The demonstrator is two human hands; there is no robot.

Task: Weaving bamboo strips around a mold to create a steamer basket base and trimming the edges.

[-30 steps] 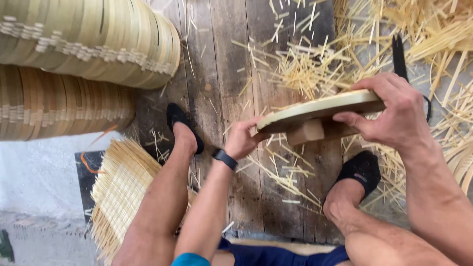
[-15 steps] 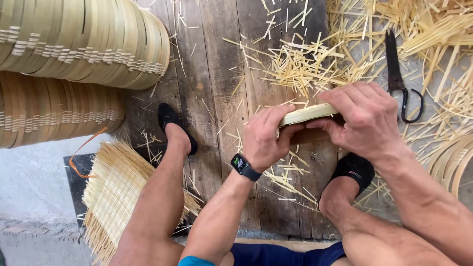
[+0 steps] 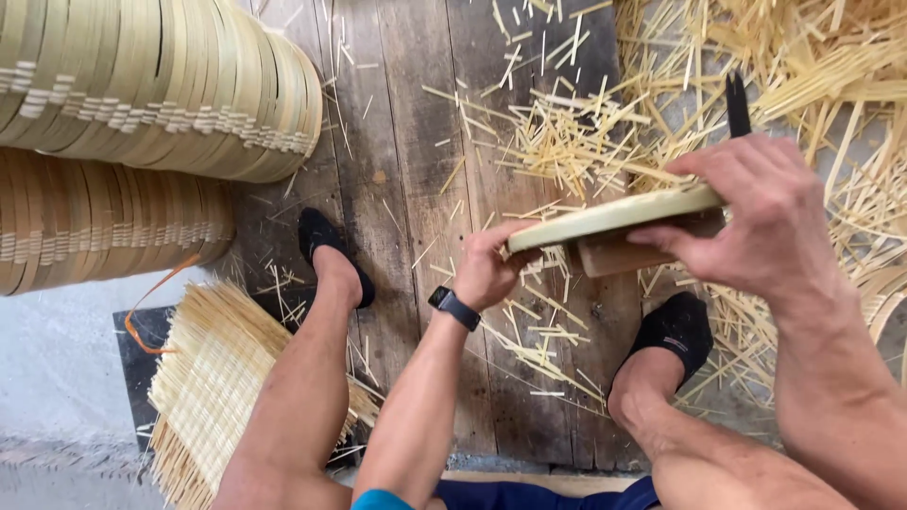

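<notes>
I see both hands closed on a flat, pale-green round bamboo lid [image 3: 614,215] held edge-on above the dark plank floor [image 3: 416,142]. My right hand [image 3: 756,222] clamps its right end, thumb underneath against a small wooden block [image 3: 624,253] fixed below; my left hand [image 3: 491,269], a black watch [image 3: 453,308] on its wrist, pinches the left edge. Pale bamboo splinters [image 3: 567,142] litter the boards beneath. Black scissors [image 3: 736,106] lie beyond the right hand. Stacked bamboo hoops [image 3: 142,85] sit far left, a woven mat [image 3: 217,378] beside my left leg.
</notes>
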